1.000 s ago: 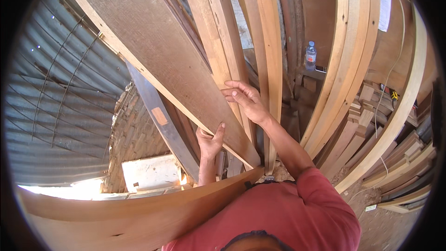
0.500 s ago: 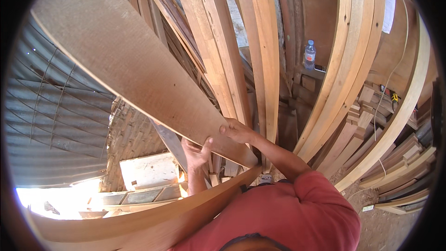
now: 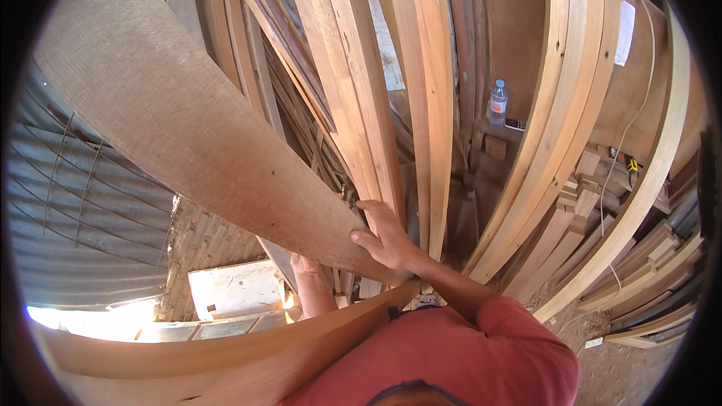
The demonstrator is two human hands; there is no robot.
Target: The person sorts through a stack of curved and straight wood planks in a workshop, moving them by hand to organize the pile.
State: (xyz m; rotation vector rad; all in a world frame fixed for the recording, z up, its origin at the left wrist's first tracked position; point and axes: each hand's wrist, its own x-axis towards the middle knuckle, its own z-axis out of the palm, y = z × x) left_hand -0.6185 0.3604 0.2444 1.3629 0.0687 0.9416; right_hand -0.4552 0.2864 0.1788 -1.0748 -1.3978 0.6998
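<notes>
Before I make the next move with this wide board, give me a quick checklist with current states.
1. Right-hand grip on the wide board, thumb on its face, fingers at its far edge: ok.
2. Left-hand grip secure: cannot tell; it is partly hidden at the board's near edge.
3. Lower end free of the foreground board: cannot tell; they meet or overlap in view.
4. Upper end clear: cannot tell; it runs to the picture's dark rim.
5. Plastic bottle upright and apart from the wide board: ok.
</notes>
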